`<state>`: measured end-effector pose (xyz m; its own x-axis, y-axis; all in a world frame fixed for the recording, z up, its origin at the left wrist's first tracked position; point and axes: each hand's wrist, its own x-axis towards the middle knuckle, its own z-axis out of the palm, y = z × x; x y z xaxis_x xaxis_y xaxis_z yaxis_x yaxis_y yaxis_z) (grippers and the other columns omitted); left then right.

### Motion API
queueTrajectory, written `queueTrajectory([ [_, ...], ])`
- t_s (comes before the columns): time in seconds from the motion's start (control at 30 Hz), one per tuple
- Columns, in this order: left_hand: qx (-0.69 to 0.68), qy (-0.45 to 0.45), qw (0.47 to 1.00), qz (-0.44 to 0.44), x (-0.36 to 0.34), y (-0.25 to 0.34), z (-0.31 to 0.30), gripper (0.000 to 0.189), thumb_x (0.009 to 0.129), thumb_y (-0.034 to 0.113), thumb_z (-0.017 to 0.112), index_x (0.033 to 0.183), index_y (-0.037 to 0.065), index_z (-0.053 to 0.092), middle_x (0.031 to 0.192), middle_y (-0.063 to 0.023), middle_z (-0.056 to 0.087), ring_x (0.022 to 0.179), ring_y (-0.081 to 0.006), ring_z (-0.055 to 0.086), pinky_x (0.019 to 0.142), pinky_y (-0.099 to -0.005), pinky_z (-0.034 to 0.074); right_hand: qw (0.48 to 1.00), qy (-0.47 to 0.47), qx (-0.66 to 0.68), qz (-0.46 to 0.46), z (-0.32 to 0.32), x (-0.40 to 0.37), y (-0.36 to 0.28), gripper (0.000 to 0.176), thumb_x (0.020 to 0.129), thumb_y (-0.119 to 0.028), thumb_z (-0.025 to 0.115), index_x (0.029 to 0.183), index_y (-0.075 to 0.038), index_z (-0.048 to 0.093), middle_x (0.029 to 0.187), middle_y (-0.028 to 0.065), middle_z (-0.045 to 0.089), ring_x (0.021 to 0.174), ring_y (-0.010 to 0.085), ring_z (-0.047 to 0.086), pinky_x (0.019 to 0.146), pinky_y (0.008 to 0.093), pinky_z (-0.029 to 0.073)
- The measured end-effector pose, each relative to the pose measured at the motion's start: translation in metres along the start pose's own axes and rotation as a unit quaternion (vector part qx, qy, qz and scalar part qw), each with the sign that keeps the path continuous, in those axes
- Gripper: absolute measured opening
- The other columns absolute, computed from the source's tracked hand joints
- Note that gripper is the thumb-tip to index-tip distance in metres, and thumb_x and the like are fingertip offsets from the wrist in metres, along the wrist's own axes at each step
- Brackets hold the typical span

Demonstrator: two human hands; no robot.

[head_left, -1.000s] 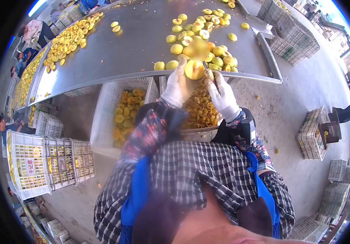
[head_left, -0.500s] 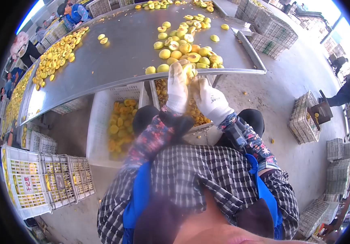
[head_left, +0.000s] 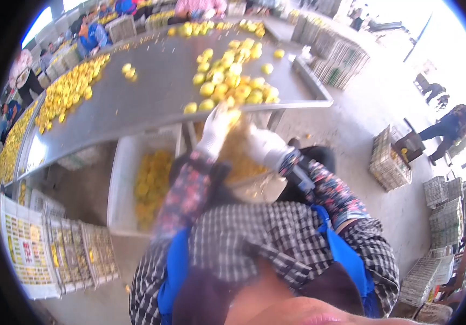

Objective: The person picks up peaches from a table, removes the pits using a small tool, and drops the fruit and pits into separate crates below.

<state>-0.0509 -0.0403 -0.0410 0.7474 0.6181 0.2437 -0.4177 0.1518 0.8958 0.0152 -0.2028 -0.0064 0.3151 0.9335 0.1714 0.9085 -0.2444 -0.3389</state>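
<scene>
In my gloved left hand (head_left: 216, 129), just off the table's front edge, is a yellow stone fruit (head_left: 233, 117). My gloved right hand (head_left: 266, 146) is beside and slightly below it, fingers curled; blur hides whatever they may grip. More yellow fruit (head_left: 232, 81), some whole and some cut open, lies heaped on the metal table (head_left: 141, 100) right beyond my hands. Under them stands a crate of orange-yellow pieces (head_left: 241, 165), smeared by motion.
A white crate (head_left: 115, 189) with yellow fruit halves (head_left: 154, 184) stands to the left of my legs. Further left are stacked filled crates (head_left: 30, 249). Halved fruit (head_left: 70, 92) covers the table's left side. At right are a crate (head_left: 390, 160) and a walking person (head_left: 455, 127).
The whole view has shifted and blurred, with the table and hands now further left. My left hand still holds the fruit; my right hand is a little further below it.
</scene>
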Motion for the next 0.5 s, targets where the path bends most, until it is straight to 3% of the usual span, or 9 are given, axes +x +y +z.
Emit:
queueTrajectory([
  [0.03,-0.01,-0.02,0.998,-0.064,-0.008,0.028,0.006,0.054,0.1,0.041,0.049,0.133,-0.001,0.045,0.112,-0.0085,0.061,0.098,-0.019,0.062,0.08,-0.031,0.05,1.0,-0.02,0.022,-0.005,0.015,0.01,0.014,0.04,0.093,-0.03,0.05,0.108,0.006,0.045,0.083,0.0261,0.065,0.081,0.0431,0.063,0.072,0.0496,0.05],
  [0.07,-0.018,0.017,0.998,-0.051,0.001,0.006,-0.006,0.053,0.1,0.042,0.047,0.133,0.0,0.045,0.114,-0.0088,0.06,0.103,-0.0195,0.061,0.082,-0.0329,0.05,0.998,-0.04,0.044,-0.01,0.03,0.02,0.028,0.041,0.095,-0.031,0.049,0.111,0.006,0.044,0.087,0.0285,0.064,0.085,0.0446,0.062,0.076,0.0509,0.049],
  [0.1,-0.03,0.033,0.998,-0.043,-0.003,0.014,-0.001,0.037,0.098,0.018,0.052,0.131,0.002,0.047,0.114,-0.0056,0.058,0.096,-0.0139,0.057,0.082,-0.029,0.049,0.994,-0.01,0.112,-0.015,0.034,0.025,0.031,0.038,0.095,-0.032,0.049,0.109,0.003,0.046,0.088,0.0289,0.063,0.087,0.0449,0.062,0.076,0.0499,0.049],
  [0.13,-0.069,0.034,0.994,0.083,-0.001,-0.003,-0.004,0.037,0.1,0.023,0.049,0.132,0.003,0.047,0.116,-0.0082,0.056,0.099,-0.015,0.056,0.085,-0.0292,0.048,0.984,0.019,0.178,-0.024,0.039,0.031,0.033,0.035,0.095,-0.033,0.05,0.107,0.0,0.047,0.089,0.0293,0.062,0.088,0.0453,0.061,0.076,0.0489,0.048],
  [0.17,-0.003,0.006,0.991,0.132,-0.011,0.004,-0.002,0.036,0.101,0.023,0.047,0.131,0.003,0.047,0.12,-0.01,0.055,0.106,-0.017,0.055,0.09,-0.0296,0.047,0.971,0.039,0.235,-0.037,0.042,0.036,0.031,0.034,0.096,-0.033,0.05,0.104,-0.001,0.047,0.092,0.029,0.061,0.09,0.0441,0.061,0.074,0.0475,0.048],
  [0.2,0.057,0.02,0.981,0.186,-0.005,0.004,0.001,0.035,0.102,0.022,0.045,0.13,0.001,0.048,0.119,-0.0079,0.056,0.106,-0.0184,0.055,0.091,-0.0303,0.047,0.976,0.011,0.219,0.005,0.04,0.042,0.035,0.033,0.097,-0.033,0.049,0.104,-0.001,0.048,0.094,0.0284,0.061,0.092,0.0435,0.061,0.074,0.0471,0.048],
  [0.27,0.129,0.074,0.961,0.233,-0.009,-0.012,0.0,0.029,0.101,0.019,0.045,0.123,0.001,0.053,0.114,-0.0077,0.058,0.102,-0.02,0.057,0.09,-0.0307,0.047,0.958,0.003,0.286,-0.027,0.084,0.053,0.049,0.033,0.097,-0.033,0.049,0.104,-0.001,0.047,0.094,0.0288,0.062,0.092,0.0442,0.061,0.074,0.048,0.048],
  [0.37,0.144,0.143,0.962,0.184,0.012,-0.049,-0.02,0.031,0.1,0.028,0.052,0.098,-0.002,0.061,0.094,-0.0088,0.066,0.083,-0.0205,0.064,0.076,-0.0309,0.052,0.965,0.012,0.249,-0.08,0.112,0.059,0.068,0.033,0.096,-0.031,0.05,0.107,0.0,0.045,0.093,0.0292,0.062,0.091,0.046,0.061,0.075,0.0497,0.048],
  [0.5,0.198,0.144,0.959,0.142,0.03,-0.067,-0.016,0.032,0.1,0.029,0.051,0.099,-0.001,0.061,0.094,-0.0096,0.066,0.078,-0.0187,0.063,0.072,-0.0308,0.052,0.964,-0.005,0.264,-0.038,0.105,0.057,0.086,0.035,0.096,-0.03,0.05,0.112,0.001,0.044,0.099,0.0304,0.062,0.095,0.0463,0.06,0.081,0.0494,0.048],
])
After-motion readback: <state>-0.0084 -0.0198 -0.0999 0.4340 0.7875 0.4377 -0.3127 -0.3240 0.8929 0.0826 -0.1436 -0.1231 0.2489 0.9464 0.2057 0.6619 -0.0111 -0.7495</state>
